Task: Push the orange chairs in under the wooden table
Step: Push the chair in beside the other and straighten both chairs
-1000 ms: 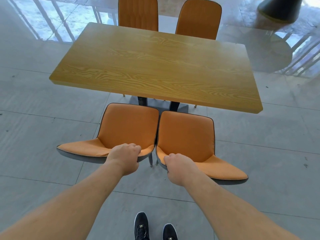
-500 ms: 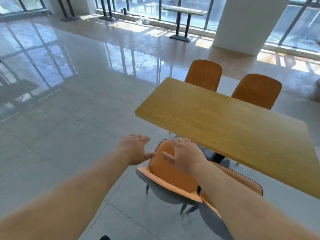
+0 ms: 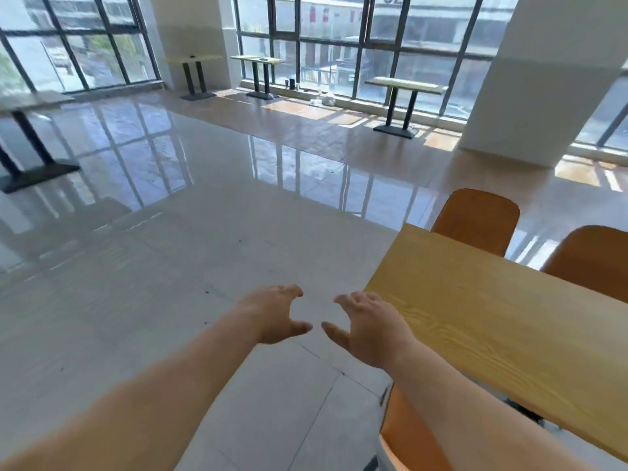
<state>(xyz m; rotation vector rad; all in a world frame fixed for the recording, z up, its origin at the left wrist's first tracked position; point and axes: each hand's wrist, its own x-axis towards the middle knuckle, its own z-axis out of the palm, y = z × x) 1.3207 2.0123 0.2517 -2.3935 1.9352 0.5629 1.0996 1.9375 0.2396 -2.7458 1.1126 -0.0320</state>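
Orange chair [image 3: 413, 440] sits below the right hand [image 3: 368, 329], under the wooden table [image 3: 503, 334]. Left hand [image 3: 273, 314] is beside it. Both hands are spread wide, holding nothing.

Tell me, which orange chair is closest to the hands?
The orange chair at the bottom edge, partly hidden by the right arm, just below the right hand. The other two chairs stand on the far side of the wooden table.

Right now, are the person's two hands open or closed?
Open. The left hand and right hand have spread fingers, hold nothing, and hover above the floor.
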